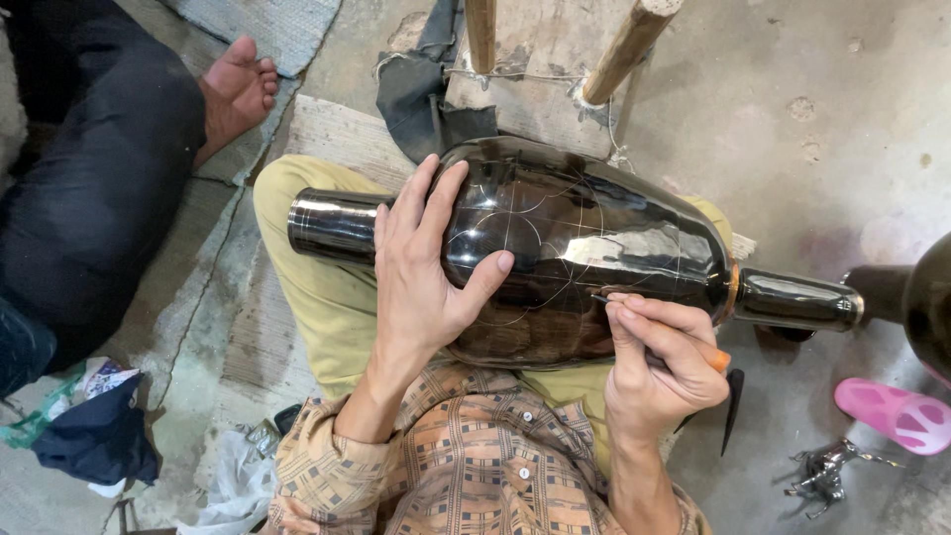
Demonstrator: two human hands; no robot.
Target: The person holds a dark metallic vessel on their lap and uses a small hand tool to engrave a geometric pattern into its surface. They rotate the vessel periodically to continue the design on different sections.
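Head view is showing a large glossy black vase (584, 248) lying on its side across the person's lap; its neck is pointing to the person's left, its narrow foot to the right, and thin pale guide lines are curving across the body; the left hand (426, 267) is lying spread flat on the shoulder of the vase, fingers open and pressing rather than clasping, thumb resting lower on the belly; the right hand (659, 357) is closing its grip around a slim engraving tool with an orange end (720, 361), and the tip is touching the surface just below the widest part, near the foot.

Judgement on doing the scribing well: the left palm should be bearing down so the round body is not rolling on the thighs; the heel of the right hand should be bracing against the glaze so the point is following the drawn arcs; light, even pressure looks advisable, since a slip on so shiny a coat would show.

Nearby: another dark vase (926, 302) is sitting at the right edge; a pink sandal (892, 414) is lying on the concrete floor (842, 109); another person's bare foot (238, 89) is resting at upper left.
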